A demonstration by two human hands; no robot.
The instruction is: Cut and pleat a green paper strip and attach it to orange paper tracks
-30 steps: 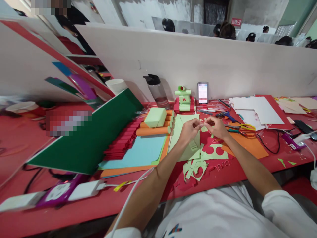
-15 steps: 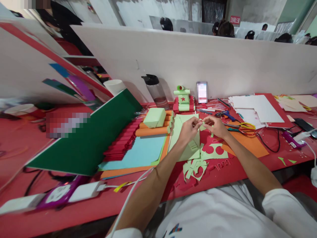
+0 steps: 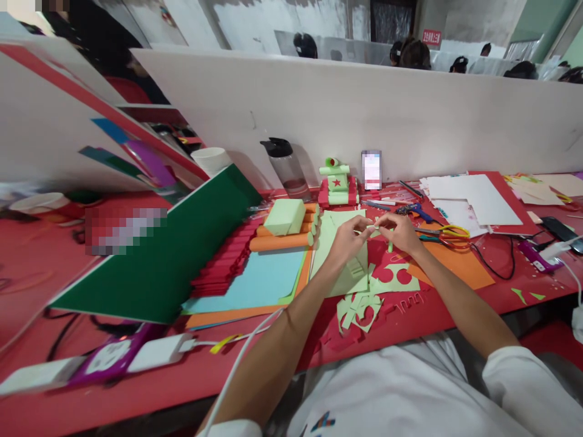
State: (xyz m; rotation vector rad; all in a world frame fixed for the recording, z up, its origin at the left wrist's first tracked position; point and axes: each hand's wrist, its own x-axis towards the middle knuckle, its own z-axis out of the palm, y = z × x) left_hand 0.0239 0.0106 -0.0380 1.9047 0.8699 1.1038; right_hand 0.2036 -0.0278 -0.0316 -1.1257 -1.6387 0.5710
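Observation:
My left hand and my right hand meet over the table, fingertips pinched on a small piece of light green paper. Most of that piece is hidden by the fingers. Under my left wrist lies a light green sheet with small cut strips on it. Below my hands are light green paper scraps and a cut-out sheet with round holes. Behind them stands a green and red paper tank model with a red star.
Scissors with yellow handles lie on orange paper to the right. Orange paper rolls carry a green paper block. A water bottle and a phone stand by the partition. A green board leans at left.
My fingertips have shifted slightly on the small green piece, and both hands stay close together. At upper left, another person in dark clothes has moved a little.

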